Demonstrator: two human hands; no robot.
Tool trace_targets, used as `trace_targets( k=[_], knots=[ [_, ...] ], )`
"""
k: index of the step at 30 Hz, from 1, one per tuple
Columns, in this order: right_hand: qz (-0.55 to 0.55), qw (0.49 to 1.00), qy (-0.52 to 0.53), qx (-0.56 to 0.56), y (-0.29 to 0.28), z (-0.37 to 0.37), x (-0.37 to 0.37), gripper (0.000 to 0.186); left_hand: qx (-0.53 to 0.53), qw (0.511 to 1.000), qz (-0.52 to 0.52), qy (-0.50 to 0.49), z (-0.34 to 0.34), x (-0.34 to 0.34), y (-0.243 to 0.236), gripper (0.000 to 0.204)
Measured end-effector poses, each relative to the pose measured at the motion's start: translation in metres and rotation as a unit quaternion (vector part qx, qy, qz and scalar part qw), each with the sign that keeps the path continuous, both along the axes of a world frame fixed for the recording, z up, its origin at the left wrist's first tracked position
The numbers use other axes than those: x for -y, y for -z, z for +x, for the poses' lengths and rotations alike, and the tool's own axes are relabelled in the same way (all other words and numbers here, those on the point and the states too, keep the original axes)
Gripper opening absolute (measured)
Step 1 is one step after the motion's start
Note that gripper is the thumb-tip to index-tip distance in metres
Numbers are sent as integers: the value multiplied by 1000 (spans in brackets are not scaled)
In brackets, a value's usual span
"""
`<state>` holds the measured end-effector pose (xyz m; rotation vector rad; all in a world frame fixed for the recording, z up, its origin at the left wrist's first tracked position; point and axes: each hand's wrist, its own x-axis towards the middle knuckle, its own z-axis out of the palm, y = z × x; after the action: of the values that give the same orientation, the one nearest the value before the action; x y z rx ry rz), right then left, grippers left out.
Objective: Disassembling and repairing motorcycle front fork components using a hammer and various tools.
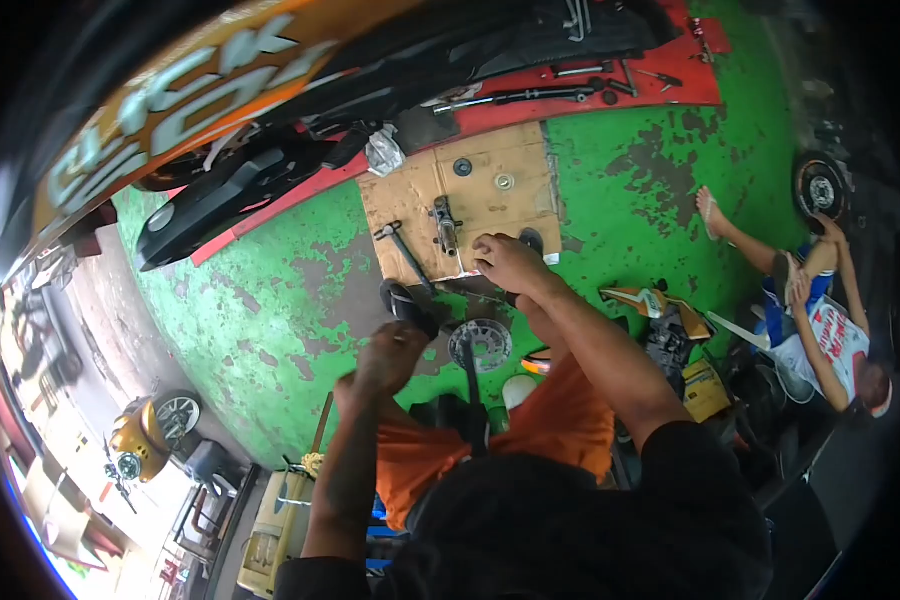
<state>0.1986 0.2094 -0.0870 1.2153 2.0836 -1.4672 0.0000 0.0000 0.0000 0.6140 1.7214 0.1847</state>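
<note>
My right hand [508, 264] hangs over the near right part of a flat cardboard sheet [400, 200], fingers curled; what they hold, if anything, is hidden. Just left of it on the cardboard lies a metal cylindrical part with a bracket-like end [445, 225]. Farther left is a hammer [402, 255], its handle toward me. Beyond these are a black ring [462, 167] and a pale ring [505, 182]. Near my left knee, my left hand [378, 362] is closed, with its inside out of sight. A round perforated metal disc [492, 345] lies between my legs.
A motorcycle [240, 190] stands far left on a red mat [670, 90], where a long shock-absorber-like rod [540, 95] and tools lie. At right, another person [820, 330] sits by a wheel [820, 187]. Motorcycle parts [670, 325] lie near my right leg on the green floor.
</note>
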Motion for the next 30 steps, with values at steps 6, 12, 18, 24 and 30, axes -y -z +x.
trace_targets(
  k=[6,12,18,24,30],
  knots=[
    [153,972,-37,-174,97,-14,-38,37,-74,886,123,440,89,11,309,31],
    [295,922,3,-250,117,-48,-78,34,-181,825,206,494,162,24,479,31],
    [360,870,22,-337,86,-45,-62,30,-63,757,163,629,181,8,548,32],
    [384,813,-10,-438,68,-50,-19,24,-100,838,35,536,171,-35,510,30],
    [375,811,-87,-440,80,-80,-4,26,-233,836,12,497,107,-45,472,37]
  ],
)
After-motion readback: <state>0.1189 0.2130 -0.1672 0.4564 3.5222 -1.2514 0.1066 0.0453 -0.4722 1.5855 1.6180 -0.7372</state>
